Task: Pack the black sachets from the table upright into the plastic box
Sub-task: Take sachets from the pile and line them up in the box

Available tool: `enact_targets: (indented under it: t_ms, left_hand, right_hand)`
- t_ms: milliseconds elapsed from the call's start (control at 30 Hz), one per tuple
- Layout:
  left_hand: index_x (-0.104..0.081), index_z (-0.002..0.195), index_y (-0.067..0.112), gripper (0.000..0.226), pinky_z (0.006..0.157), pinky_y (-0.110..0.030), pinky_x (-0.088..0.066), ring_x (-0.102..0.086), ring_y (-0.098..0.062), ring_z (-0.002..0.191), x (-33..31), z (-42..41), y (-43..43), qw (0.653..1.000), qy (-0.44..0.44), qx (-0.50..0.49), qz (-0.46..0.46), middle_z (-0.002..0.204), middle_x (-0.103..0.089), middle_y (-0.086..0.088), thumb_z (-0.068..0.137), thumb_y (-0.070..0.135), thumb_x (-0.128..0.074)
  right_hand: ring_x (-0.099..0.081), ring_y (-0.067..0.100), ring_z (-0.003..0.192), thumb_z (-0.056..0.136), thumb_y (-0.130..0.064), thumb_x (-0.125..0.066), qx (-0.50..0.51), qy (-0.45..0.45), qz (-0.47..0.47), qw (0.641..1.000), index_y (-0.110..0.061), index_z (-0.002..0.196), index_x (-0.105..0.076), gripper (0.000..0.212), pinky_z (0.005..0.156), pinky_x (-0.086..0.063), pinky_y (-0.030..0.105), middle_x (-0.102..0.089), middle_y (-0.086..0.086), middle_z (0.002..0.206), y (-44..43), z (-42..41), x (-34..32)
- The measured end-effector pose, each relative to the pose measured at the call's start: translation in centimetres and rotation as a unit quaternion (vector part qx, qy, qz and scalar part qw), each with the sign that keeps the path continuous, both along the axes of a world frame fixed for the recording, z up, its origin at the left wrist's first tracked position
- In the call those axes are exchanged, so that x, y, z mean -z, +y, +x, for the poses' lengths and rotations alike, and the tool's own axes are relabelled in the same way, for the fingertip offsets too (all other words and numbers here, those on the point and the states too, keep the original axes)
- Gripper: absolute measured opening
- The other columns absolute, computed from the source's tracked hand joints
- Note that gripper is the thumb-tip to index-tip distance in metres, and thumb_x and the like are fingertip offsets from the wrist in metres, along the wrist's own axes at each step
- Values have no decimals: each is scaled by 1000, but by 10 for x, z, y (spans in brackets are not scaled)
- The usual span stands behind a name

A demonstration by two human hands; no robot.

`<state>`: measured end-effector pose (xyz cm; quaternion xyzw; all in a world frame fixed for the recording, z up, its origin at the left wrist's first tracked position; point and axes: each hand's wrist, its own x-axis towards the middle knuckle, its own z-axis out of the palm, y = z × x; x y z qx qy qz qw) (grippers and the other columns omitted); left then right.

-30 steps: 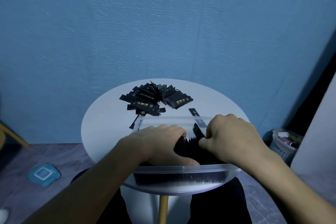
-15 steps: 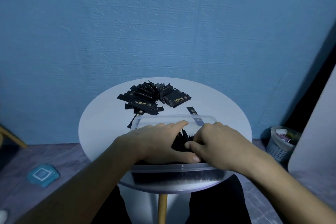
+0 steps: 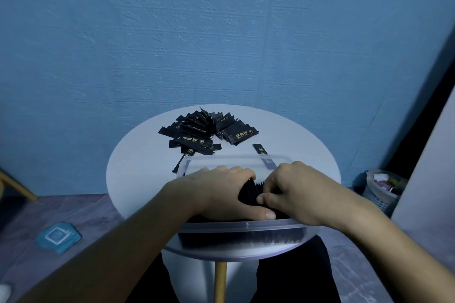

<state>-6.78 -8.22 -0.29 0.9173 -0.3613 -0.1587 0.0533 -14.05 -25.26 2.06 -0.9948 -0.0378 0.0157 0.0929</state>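
HEAD VIEW – 1 frame

Hidden / unclear:
- Plastic box (image 3: 222, 158), clear, 1 pc, at near edge of table. Inside mostly covered by both hands.
- Packed sachets (image 3: 251, 188), black, upright in box. Only a slice shows betw. the hands, plus a dark row through the front wall. Count n/a.
- Fingertips of both hands buried in the sachets.
- Forearms cut off at bottom of frame.

Hands:
- Left hand (image 3: 219, 192) – fingers curled over the packed sachets, thumb along their near side, gripping.
- Right hand (image 3: 304, 192) – thumb and fingers pinch the same bundle from the right. The 2 hands nearly touch.

Counted:
- Loose pile (image 3: 206, 130) of black sachets w/ gold print, fanned flat on far half of table. Overlapped, too many to count.
- Single sachet (image 3: 259, 149), apart from pile, just behind box.
- 1 more sachet (image 3: 179, 163) pokes out at box's far-left corner.

Surface / room:
- Table (image 3: 138, 174), round, white, wooden leg (image 3: 219, 280).
- Wall (image 3: 221, 32), blue, textured.
- Floor (image 3: 81, 206), greyish tiles.
- Blue flat item (image 3: 57, 236) on floor left – kind unclear.
- Basket (image 3: 380, 189) on floor right, contents blurred.
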Motion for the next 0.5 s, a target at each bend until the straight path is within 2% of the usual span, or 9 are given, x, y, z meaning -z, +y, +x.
enact_targets:
  t_ms: [67, 100, 200, 333, 433, 500]
  left_hand:
    - [-43, 122, 40, 83, 103, -48, -41, -47, -17, 117, 0, 1, 2, 1000, 2, -6, 2, 126, -50, 18, 65, 100, -40]
    - [-42, 124, 40, 84, 103, -48, -41, -46, -17, 118, 0, 1, 3, 1000, 9, -11, 2, 127, -49, 17, 65, 99, -42]
    - [-33, 136, 46, 96, 106, -50, -41, -46, -22, 126, 1, 2, 6, 999, 31, -34, 4, 135, -46, 12, 58, 102, -43]
    - [-31, 139, 47, 99, 108, -51, -40, -45, -23, 127, 1, 1, 8, 999, 30, -31, 3, 139, -45, 11, 58, 103, -42]
    - [-32, 137, 47, 97, 107, -51, -40, -45, -22, 128, 2, 1, 7, 999, 31, -33, 4, 137, -45, 13, 58, 103, -43]
    - [-32, 133, 49, 99, 106, -52, -40, -45, -24, 128, 3, 2, 8, 999, 35, -36, 5, 137, -46, 13, 53, 106, -40]
  right_hand:
    - [-64, 22, 79, 88, -44, -66, 15, -24, -19, 999, -24, 84, -72, 21, 72, -54, 35, -67, -2, 78, -5, -1, -5]
    - [-65, 23, 83, 86, -44, -67, 34, -47, -39, 998, -26, 87, -72, 19, 73, -55, 35, -69, -2, 83, -7, -1, -7]
    - [-62, 26, 84, 82, -47, -67, 108, -109, -103, 983, -24, 83, -62, 23, 63, -44, 31, -63, -2, 86, -15, -3, -9]
    - [-50, 26, 81, 77, -59, -70, 141, -76, -136, 978, -26, 81, -41, 44, 64, -36, 32, -48, -2, 83, -18, -8, -5]
    - [-50, 26, 82, 75, -57, -72, 145, -57, -134, 979, -27, 83, -40, 45, 63, -35, 31, -48, -2, 85, -18, -7, -7]
    - [-50, 26, 81, 75, -50, -73, 143, -52, -131, 980, -25, 80, -39, 42, 56, -32, 30, -46, -3, 82, -19, -6, -7]
